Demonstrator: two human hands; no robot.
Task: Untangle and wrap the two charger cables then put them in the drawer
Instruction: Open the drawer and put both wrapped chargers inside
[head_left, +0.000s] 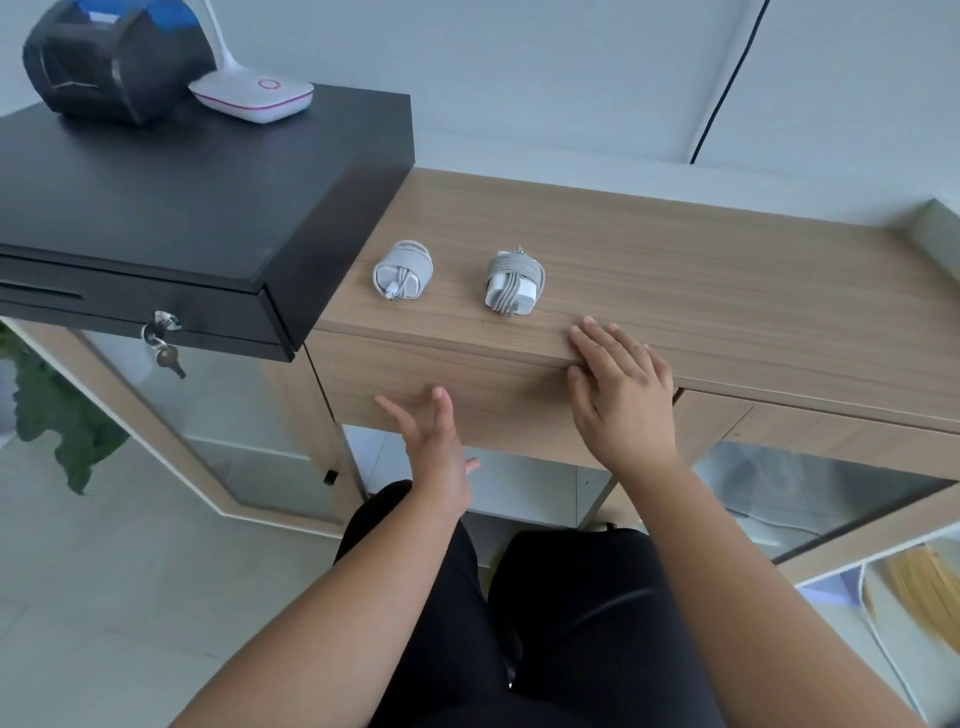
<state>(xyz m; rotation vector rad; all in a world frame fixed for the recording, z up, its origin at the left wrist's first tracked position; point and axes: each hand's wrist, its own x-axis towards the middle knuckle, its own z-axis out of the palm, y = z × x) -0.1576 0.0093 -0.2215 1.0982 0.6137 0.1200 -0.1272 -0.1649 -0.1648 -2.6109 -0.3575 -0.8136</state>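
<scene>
Both chargers (403, 270) (515, 283) lie wrapped, apart, on the desktop (701, 291). Drawer (441, 384) is shut. Left hand (439, 441) is spread before it, empty; right hand (621, 387) is laid flat, empty, on the edge. Opening is judged next.

Left hand (439, 447) reaches forward, fingers spread and loose, palm turned inward, gripping nothing. Right hand (621, 395) lies flat, palm down, fingers extended together, forearm stretched out behind it.

place: shop counter | signs: black cash drawer (171, 208) with key (169, 358), receipt printer (111, 57), wooden counter (675, 291)
</scene>
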